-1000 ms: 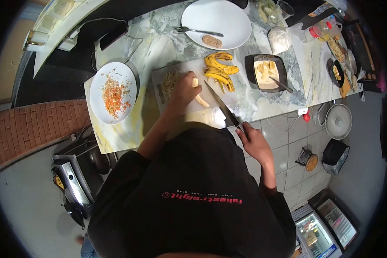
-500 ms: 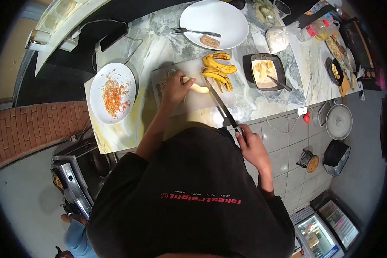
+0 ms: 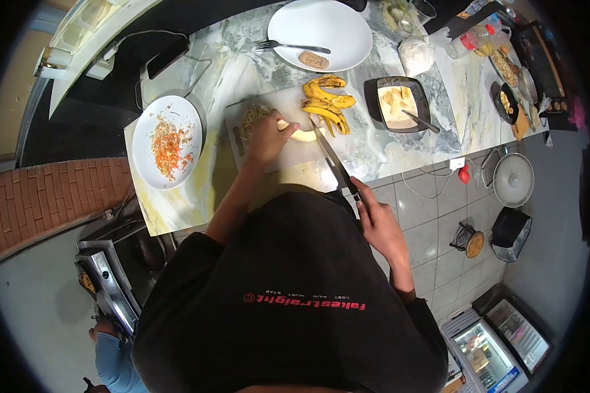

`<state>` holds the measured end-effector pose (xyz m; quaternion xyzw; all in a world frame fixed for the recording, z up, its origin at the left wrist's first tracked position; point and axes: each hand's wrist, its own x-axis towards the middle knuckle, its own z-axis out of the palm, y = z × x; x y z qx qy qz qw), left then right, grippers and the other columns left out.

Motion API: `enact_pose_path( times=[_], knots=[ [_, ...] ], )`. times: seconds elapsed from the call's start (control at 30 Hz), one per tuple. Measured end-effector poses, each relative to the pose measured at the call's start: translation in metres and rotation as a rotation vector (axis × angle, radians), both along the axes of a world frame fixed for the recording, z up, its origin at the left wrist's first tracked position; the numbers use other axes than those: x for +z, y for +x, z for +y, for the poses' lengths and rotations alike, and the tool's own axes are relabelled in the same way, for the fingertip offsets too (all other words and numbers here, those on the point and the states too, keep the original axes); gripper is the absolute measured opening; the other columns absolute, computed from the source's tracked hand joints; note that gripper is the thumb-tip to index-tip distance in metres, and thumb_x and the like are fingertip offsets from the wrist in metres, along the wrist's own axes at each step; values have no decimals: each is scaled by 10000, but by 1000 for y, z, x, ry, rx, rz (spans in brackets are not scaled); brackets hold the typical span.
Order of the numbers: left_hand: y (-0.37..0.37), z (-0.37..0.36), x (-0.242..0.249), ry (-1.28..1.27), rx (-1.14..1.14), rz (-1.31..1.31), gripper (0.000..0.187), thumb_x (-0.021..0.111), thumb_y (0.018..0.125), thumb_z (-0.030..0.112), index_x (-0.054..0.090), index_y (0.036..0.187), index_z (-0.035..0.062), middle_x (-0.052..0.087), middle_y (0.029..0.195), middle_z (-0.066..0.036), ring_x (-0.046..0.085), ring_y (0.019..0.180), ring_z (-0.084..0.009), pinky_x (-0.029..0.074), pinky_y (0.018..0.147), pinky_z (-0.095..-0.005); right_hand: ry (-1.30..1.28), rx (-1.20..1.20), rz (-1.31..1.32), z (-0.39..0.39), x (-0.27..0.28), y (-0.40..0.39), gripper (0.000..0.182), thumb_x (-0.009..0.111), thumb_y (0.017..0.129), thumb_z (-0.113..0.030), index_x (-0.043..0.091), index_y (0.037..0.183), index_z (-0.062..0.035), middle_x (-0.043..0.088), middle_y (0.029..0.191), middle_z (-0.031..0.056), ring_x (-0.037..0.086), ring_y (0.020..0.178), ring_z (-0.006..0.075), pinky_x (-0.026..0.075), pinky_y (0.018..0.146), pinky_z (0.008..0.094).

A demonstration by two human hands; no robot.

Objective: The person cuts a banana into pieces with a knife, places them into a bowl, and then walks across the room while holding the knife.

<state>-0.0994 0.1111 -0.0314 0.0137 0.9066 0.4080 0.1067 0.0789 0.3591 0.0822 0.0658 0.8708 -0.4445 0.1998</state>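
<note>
My left hand (image 3: 269,139) is closed around a peeled banana (image 3: 305,135), which lies on a pale cutting board (image 3: 294,159). In my right hand (image 3: 380,226) is the handle of a long knife (image 3: 335,161). Its blade slants across the banana's right end; whether it has cut in is too small to tell. Yellow banana peels (image 3: 331,108) with dark spots lie just beyond the blade. Thin pale shreds (image 3: 252,118) sit on the board by my left hand, partly hidden by it. To the right, a dark square bowl (image 3: 423,97) holds banana pieces in creamy liquid, with a spoon (image 3: 421,121).
A white plate with orange shreds (image 3: 137,144) stands left. Behind the board, a large white plate (image 3: 347,39) carries a fork (image 3: 295,46) and a brown patty (image 3: 313,60). A phone (image 3: 167,57) lies at the back left. Another person's blue sleeve (image 3: 115,360) shows lower left.
The view has shifted slightly, moving the counter a little left. The knife blade now overlaps the banana's right end more. Both hands keep their holds.
</note>
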Motion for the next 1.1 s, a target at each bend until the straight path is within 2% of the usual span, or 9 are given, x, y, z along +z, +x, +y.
enact_pose_path(
  times=[0.17,0.27,0.47,0.53,0.77,0.83,1.0,1.07,1.1],
  knots=[
    [1,-1,0,-7,6,-27,425,823,819,356,673,902,-33,696,793,-237,702,767,-386,529,711,-461,8,39,93,0,-13,5,503,517,1017,-59,452,1504,-168,606,710,274,614,694,477,492,679,416],
    [2,-1,-2,-4,11,-10,427,826,816,357,677,889,-36,693,779,-238,700,748,-384,528,697,-459,22,42,37,0,-6,2,512,519,1012,-50,449,1506,-165,613,741,288,626,729,484,503,701,417],
    [1,0,5,-16,17,-29,431,827,816,353,673,875,-45,690,762,-234,698,726,-381,529,685,-453,16,47,-2,0,-3,-2,515,518,1009,-39,452,1503,-166,607,728,289,621,740,491,509,701,408],
    [2,-1,0,-29,-2,17,399,789,872,375,677,855,-7,646,615,-97,629,552,-178,483,568,-367,20,53,0,1,-3,-3,513,516,1009,-37,454,1502,-166,606,726,290,622,741,491,509,701,404],
    [1,1,0,-67,-5,54,391,788,878,371,664,849,1,635,607,-94,618,549,-171,474,554,-363,14,68,10,0,-9,-5,514,516,1008,-29,458,1501,-162,619,756,306,636,778,494,516,720,418],
    [2,3,8,-35,19,-24,409,826,824,334,674,871,-42,679,765,-241,682,732,-395,518,690,-470,0,67,11,0,-9,-6,519,518,1006,-27,455,1504,-160,623,762,309,639,782,494,516,731,437],
    [1,2,0,-9,18,4,402,828,823,333,665,860,-33,678,772,-236,683,749,-393,516,694,-474,6,80,46,-1,-16,-6,539,522,1000,-22,440,1515,-158,643,782,304,649,809,491,505,757,499],
    [1,1,-3,-1,18,15,403,828,823,335,662,858,-31,678,775,-234,685,756,-392,517,696,-475,57,112,-33,-1,-17,-8,552,523,997,-24,426,1522,-164,661,814,296,653,839,491,491,746,527],
    [2,0,-5,-41,2,66,398,816,843,347,651,862,-14,655,707,-168,653,666,-296,496,637,-427,57,111,-32,-2,-19,-7,552,523,997,-24,426,1522,-164,661,814,296,653,839,491,491,746,527]
  ],
)
